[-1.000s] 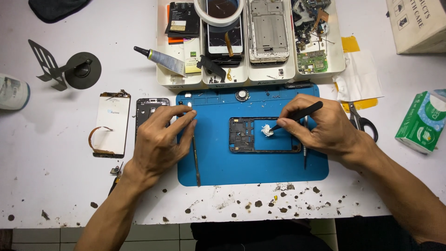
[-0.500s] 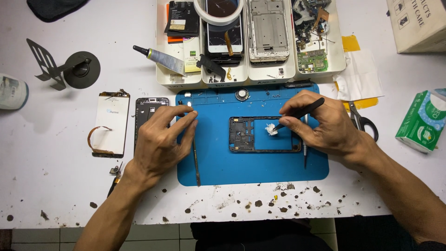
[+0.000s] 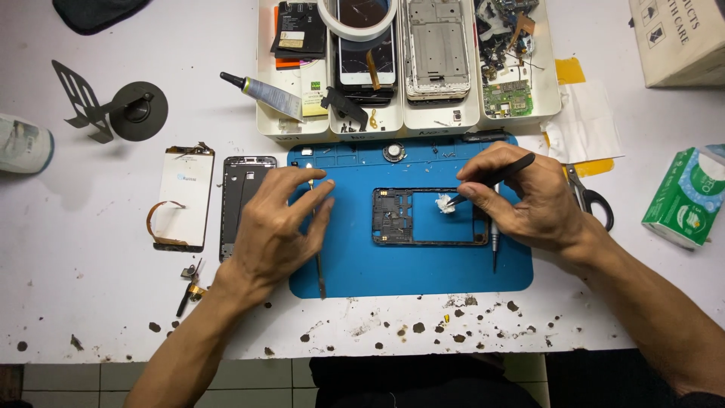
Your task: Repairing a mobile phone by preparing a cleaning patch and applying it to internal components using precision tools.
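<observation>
The phone frame (image 3: pixel 429 217) lies long side left-to-right on the blue mat (image 3: pixel 355 264), nearer the right hand (image 3: pixel 529 200), whose fingers pinch tweezers (image 3: pixel 491 180) onto a white wad (image 3: pixel 445 204) inside it. The left hand (image 3: pixel 279 223) rests spread, flat, left of the frame.

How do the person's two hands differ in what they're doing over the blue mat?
The right hand pinches black tweezers whose tips grip a white wad inside the open phone frame. The left hand holds nothing; it lies flat, fingers spread over a thin metal tool. The right hand is curled and reaches the frame, the left stays beside it. Both are bare and rest on the blue mat.
</observation>
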